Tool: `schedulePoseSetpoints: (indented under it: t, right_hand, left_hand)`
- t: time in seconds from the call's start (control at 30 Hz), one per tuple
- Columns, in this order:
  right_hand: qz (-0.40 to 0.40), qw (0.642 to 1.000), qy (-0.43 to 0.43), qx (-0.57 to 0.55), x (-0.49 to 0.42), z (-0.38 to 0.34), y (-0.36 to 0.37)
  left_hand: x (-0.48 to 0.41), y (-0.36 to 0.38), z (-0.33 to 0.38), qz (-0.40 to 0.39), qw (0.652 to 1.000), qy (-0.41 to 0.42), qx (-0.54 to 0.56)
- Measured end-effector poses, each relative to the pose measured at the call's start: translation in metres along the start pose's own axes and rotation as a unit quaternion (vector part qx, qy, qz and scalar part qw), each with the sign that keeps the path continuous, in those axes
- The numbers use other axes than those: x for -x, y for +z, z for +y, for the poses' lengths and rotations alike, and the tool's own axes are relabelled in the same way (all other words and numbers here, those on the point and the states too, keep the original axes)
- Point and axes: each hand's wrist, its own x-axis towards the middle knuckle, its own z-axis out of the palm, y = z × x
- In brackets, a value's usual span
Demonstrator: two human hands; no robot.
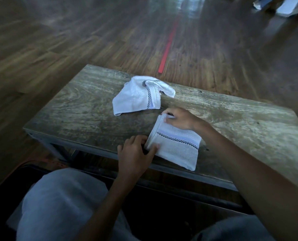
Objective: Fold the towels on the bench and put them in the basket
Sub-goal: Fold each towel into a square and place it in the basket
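Here my left hand pinches the near corner of the folded towel at the front edge of the bench, thumb on top, fingers curled against its stacked left edge. My right hand grips the far corner of that same edge. Beyond it a second towel lies loosely crumpled near the bench's back edge, apart from the first. Farther off, a red strip runs along the wooden floor
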Motion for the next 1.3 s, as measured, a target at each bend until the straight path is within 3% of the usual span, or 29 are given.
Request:
schedulePoseSetpoints:
  t: [0.17,0.33,0.5,0.67,0.83,0.93,1.03,1.13,1.23,1.3]
  right_hand:
    - [-0.006,1.0,-0.018,-0.001,0.024,0.017,-0.003]
    - [0.009,0.999,0.018,-0.034,0.072,0.043,-0.005]
    - [0.045,0.995,0.047,-0.071,0.119,0.068,0.001]
    - [0.092,0.987,0.076,-0.109,0.125,0.086,-0.004]
    - [0.163,0.976,0.12,-0.075,0.107,0.099,-0.011]
    - [0.25,0.947,0.184,-0.079,0.108,0.088,-0.012]
    - [0.325,0.93,0.174,-0.005,0.127,0.064,-0.003]
    - [0.281,0.942,0.161,0.089,0.143,0.039,0.02]
    - [0.169,0.963,0.187,0.099,0.134,0.04,0.04]
    - [0.134,0.965,0.199,0.103,0.126,0.047,0.047]
  left_hand:
    - [-0.012,-0.009,0.001,-0.064,0.997,0.011,0.04]
    - [-0.045,-0.005,0.011,-0.181,0.98,-0.009,0.076]
    - [-0.073,0.015,0.036,-0.231,0.969,0.056,0.068]
    - [-0.102,0.035,0.064,-0.284,0.95,0.127,-0.007]
    - [-0.116,0.041,0.093,-0.196,0.962,0.139,-0.128]
    - [-0.102,0.036,0.101,-0.132,0.972,0.168,-0.1]
    - [-0.079,0.032,0.095,-0.102,0.964,0.222,-0.103]
    - [-0.057,0.037,0.088,-0.145,0.948,0.245,-0.143]
    - [-0.051,0.05,0.08,-0.236,0.929,0.212,-0.188]
    - [-0.053,0.057,0.076,-0.263,0.926,0.189,-0.193]
